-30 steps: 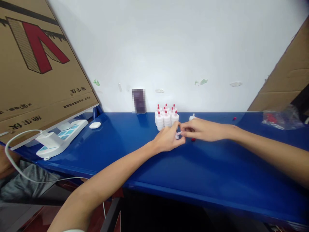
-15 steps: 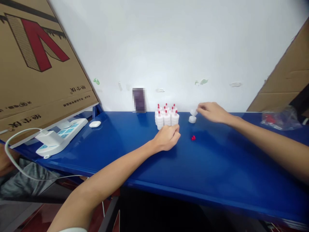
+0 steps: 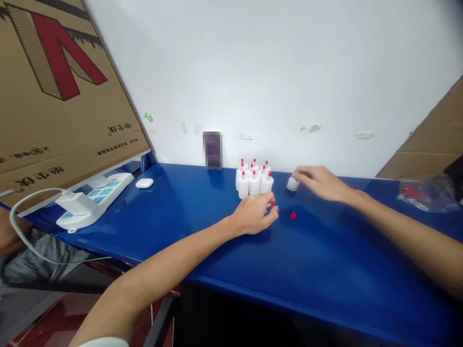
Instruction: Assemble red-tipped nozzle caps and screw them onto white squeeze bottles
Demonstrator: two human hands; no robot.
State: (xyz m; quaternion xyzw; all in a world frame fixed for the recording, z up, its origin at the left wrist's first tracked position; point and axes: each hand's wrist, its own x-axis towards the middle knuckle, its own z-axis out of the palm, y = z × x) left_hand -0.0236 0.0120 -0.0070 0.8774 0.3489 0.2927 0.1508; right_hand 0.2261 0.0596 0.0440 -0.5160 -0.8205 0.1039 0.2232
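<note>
The grip of the left hand (image 3: 255,213), near the centre of the frame, is narrow, with thumb and fingers around a small white nozzle piece (image 3: 268,209) that shows a bit of red at its end — most of it is hidden by the fingers. To its right, the right hand (image 3: 320,182) reaches in from the right edge, fingertips at the top of a white container (image 3: 292,184); whether they hold anything cannot be told. Between the hands and a little lower lies a small heap of red caps (image 3: 292,215). Just above the left hand, nine white bottles (image 3: 254,183) with red tips stand upright in a tight cluster. All this is on the blue worktop (image 3: 307,270).

Farther out, a clear plastic bag (image 3: 430,200) with red pieces inside lies at the right of the frame. Toward the left are a white oval case (image 3: 144,183) and a white power strip (image 3: 117,190) — the latter below a printed cardboard panel (image 3: 119,106) filling the upper left.
</note>
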